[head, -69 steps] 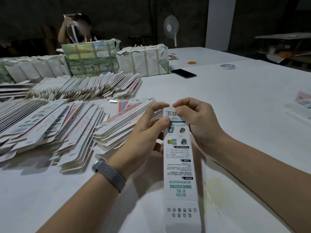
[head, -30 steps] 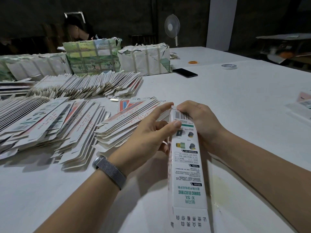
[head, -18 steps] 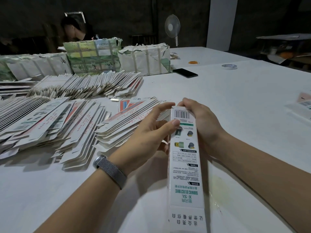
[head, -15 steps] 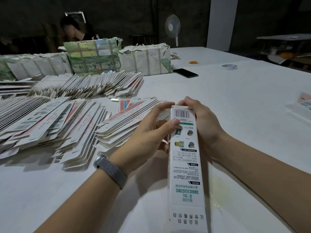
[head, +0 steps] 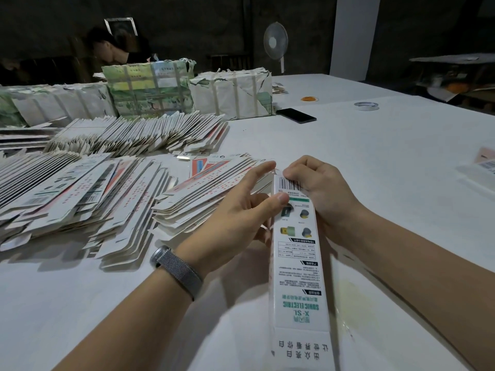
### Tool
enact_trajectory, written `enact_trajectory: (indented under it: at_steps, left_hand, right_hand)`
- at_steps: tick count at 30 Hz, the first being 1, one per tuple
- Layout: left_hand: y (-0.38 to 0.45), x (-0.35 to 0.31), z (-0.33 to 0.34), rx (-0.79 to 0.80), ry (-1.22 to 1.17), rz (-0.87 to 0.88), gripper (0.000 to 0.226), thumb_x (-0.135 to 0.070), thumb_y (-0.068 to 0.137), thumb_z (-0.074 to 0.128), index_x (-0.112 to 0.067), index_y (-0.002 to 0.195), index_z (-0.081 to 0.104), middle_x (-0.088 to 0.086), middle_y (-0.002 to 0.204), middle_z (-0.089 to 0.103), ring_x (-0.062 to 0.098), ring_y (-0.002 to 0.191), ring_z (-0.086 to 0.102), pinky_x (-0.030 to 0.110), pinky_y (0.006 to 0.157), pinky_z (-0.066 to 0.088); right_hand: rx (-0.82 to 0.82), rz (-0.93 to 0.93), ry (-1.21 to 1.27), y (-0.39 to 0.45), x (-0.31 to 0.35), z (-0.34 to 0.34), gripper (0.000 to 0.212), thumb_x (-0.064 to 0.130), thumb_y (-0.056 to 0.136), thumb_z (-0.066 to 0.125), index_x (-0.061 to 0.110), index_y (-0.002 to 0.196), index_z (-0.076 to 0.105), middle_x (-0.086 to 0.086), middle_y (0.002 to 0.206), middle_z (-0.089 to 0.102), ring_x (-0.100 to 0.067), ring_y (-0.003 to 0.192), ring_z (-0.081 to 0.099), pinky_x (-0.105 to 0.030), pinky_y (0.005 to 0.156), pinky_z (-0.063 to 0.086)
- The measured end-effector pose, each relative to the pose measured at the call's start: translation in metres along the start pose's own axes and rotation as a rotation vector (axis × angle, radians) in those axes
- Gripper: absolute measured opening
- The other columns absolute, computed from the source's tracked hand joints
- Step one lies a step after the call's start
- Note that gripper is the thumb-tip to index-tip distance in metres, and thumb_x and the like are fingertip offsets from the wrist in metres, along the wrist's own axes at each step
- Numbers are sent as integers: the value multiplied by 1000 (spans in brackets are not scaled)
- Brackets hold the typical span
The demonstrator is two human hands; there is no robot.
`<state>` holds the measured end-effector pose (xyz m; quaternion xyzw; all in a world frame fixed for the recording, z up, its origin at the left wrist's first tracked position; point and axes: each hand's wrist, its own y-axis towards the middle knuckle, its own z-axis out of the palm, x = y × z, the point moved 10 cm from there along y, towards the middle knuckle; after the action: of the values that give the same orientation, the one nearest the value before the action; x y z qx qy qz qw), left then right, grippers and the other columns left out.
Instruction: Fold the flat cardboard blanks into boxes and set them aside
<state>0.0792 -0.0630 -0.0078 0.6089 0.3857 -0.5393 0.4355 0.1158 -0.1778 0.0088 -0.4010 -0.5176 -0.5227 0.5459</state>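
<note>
Closest to the camera, a long white box [head: 298,263] ran from the bottom edge up to mid-frame, printed panel up. The left hand [head: 235,223] gripped its far end with the thumb on the face, and the right hand [head: 318,194] was curled round the top by the barcode. A mesh watch band [head: 178,271] sat on the left wrist. Left of the hands, fanned stacks of flat blanks [head: 107,188] covered the white table [head: 388,162]. Further back were 2 wrapped bundles [head: 187,89], a black phone [head: 296,115] and a tape roll [head: 366,105]. A fan [head: 276,41] and another person [head: 112,49] stood in the dark upper frame. Compared with 0.5 s before, the right fingers had curled tighter over the end.
</note>
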Motion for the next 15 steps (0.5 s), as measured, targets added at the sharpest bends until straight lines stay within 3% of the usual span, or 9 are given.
enact_trajectory:
  at_steps: [4,7,10,15]
  left_hand:
    - [-1,2,1,0,-18,-15,60,-37,85,69,-36,140,45,33,110,67,32,88,67,74,87,46]
    - [-1,2,1,-9,-7,-12,55,-40,86,71,-34,136,48,35,109,66,34,86,64,61,80,47]
    - [-1,3,1,-8,-14,-23,49,-36,88,67,-31,134,49,34,107,67,35,84,63,58,79,45]
    - [-1,3,0,-5,-13,-11,40,-36,92,66,-30,128,50,27,105,73,39,88,66,73,83,46]
  right_hand:
    - [-4,31,12,1,-3,-1,30,6,93,60,10,66,49,-6,56,59,-20,47,56,-27,46,50]
    - [2,33,11,2,-3,-2,30,6,92,61,11,64,50,-6,56,59,-21,48,56,-27,46,50]
    - [10,25,1,3,-3,-1,31,4,92,60,10,63,51,-4,55,59,-20,47,56,-26,46,50]
    - [49,-3,-46,2,1,0,28,8,93,57,11,65,55,-5,57,60,-23,50,59,-29,50,50]
